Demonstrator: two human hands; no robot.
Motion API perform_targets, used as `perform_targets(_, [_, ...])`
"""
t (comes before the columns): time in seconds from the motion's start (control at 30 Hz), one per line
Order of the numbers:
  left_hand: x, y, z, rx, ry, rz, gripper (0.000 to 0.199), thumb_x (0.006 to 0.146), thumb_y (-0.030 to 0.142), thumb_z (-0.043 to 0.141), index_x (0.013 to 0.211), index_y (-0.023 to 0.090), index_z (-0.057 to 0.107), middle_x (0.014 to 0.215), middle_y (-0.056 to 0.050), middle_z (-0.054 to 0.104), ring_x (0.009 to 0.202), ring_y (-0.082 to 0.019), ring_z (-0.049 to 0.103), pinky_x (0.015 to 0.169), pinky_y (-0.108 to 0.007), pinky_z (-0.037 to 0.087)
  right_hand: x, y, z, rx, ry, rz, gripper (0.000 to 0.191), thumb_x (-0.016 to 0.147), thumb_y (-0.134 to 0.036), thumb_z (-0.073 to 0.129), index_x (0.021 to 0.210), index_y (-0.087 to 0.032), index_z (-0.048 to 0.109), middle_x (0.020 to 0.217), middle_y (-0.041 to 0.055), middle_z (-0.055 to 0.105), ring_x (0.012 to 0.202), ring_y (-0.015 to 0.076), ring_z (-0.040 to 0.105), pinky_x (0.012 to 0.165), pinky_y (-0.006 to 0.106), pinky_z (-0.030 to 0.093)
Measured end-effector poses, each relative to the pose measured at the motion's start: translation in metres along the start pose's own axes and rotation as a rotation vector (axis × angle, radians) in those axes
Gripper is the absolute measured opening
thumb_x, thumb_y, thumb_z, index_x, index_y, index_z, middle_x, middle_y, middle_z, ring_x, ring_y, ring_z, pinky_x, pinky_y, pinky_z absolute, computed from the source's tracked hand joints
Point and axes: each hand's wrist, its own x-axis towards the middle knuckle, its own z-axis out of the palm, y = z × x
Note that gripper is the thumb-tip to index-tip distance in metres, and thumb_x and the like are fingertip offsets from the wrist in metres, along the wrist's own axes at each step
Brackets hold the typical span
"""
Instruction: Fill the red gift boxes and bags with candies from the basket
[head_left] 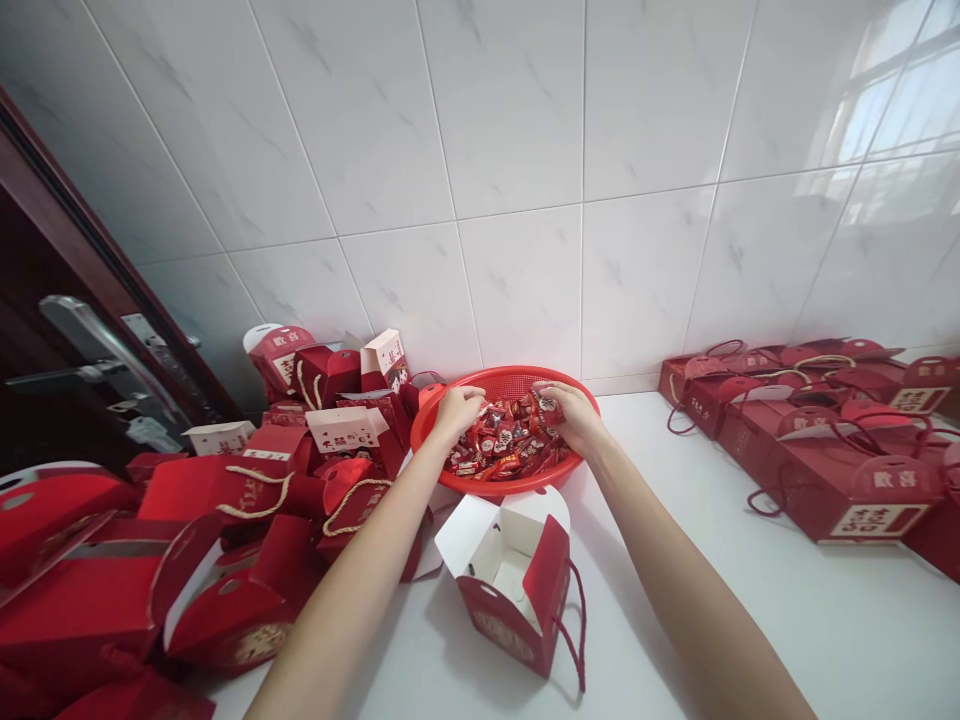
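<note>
A red plastic basket (504,490) full of candies in red wrappers (510,440) stands against the tiled wall. Over its left side, my left hand (459,408) has its fingertips drawn together just above the candies; what they hold, if anything, is too small to make out. At the basket's right side my right hand (571,412) grips a wrapped candy (547,408) between thumb and fingers. Between my forearms, in front of the basket, sits a red gift box (502,620) with its white-lined flaps open, no candy visible inside and a dark red cord handle hanging at its right.
To the left lies a jumbled pile of red gift boxes (225,490), some with rope handles. Closed red boxes (810,450) stand in rows at the right on the white tabletop (675,520). A dark door with a metal handle (97,350) is at the far left.
</note>
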Motion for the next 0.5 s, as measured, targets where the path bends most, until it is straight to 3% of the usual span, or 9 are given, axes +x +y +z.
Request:
perform_targets(0.13, [0.014, -0.007, -0.011, 0.186, -0.041, 0.010, 0.015, 0.063, 0.013, 0.063, 0.064, 0.024, 0.073, 0.081, -0.004, 0.078, 0.089, -0.026, 0.070, 0.083, -0.032, 0.050, 0.001, 0.001, 0.000, 0.000, 0.000, -0.003, 0.010, 0.058, -0.023, 0.068, 0.066, -0.022, 0.073, 0.085, 0.0033, 0.069, 0.077, 0.0177, 0.056, 0.050, 0.024, 0.042])
perform_targets(0.27, [0.021, -0.013, -0.010, 0.402, -0.119, 0.012, 0.011, 0.058, 0.013, 0.070, 0.053, 0.023, 0.067, 0.072, -0.005, 0.075, 0.092, -0.030, 0.070, 0.083, -0.033, 0.049, 0.000, 0.001, 0.000, -0.003, 0.002, 0.000, 0.009, 0.059, -0.024, 0.067, 0.066, -0.022, 0.073, 0.088, 0.0041, 0.071, 0.080, 0.0193, 0.057, 0.052, 0.025, 0.044])
perform_targets(0.33, [0.021, -0.014, -0.007, 0.515, -0.148, 0.006, 0.013, 0.051, 0.016, 0.077, 0.059, 0.022, 0.069, 0.083, -0.008, 0.077, 0.100, -0.033, 0.069, 0.084, -0.034, 0.049, -0.001, 0.000, 0.000, -0.004, 0.004, 0.002, 0.008, 0.060, -0.024, 0.067, 0.066, -0.022, 0.072, 0.089, 0.0042, 0.071, 0.081, 0.0196, 0.058, 0.052, 0.025, 0.045])
perform_targets(0.4, [0.020, -0.012, -0.005, 0.620, -0.166, 0.003, 0.028, 0.044, 0.017, 0.083, 0.070, 0.021, 0.073, 0.102, -0.009, 0.077, 0.111, -0.035, 0.065, 0.087, -0.033, 0.049, -0.001, 0.000, 0.000, -0.008, 0.003, 0.003, 0.009, 0.060, -0.024, 0.068, 0.067, -0.022, 0.073, 0.089, 0.0040, 0.072, 0.082, 0.0196, 0.059, 0.053, 0.025, 0.045])
perform_targets(0.5, [0.016, -0.008, -0.004, 0.738, -0.192, 0.004, 0.029, 0.049, 0.018, 0.084, 0.077, 0.021, 0.075, 0.112, -0.009, 0.076, 0.113, -0.033, 0.064, 0.088, -0.031, 0.049, -0.001, 0.000, 0.000, -0.011, 0.000, 0.002, 0.010, 0.061, -0.024, 0.068, 0.069, -0.022, 0.073, 0.090, 0.0038, 0.072, 0.082, 0.0195, 0.060, 0.053, 0.025, 0.045])
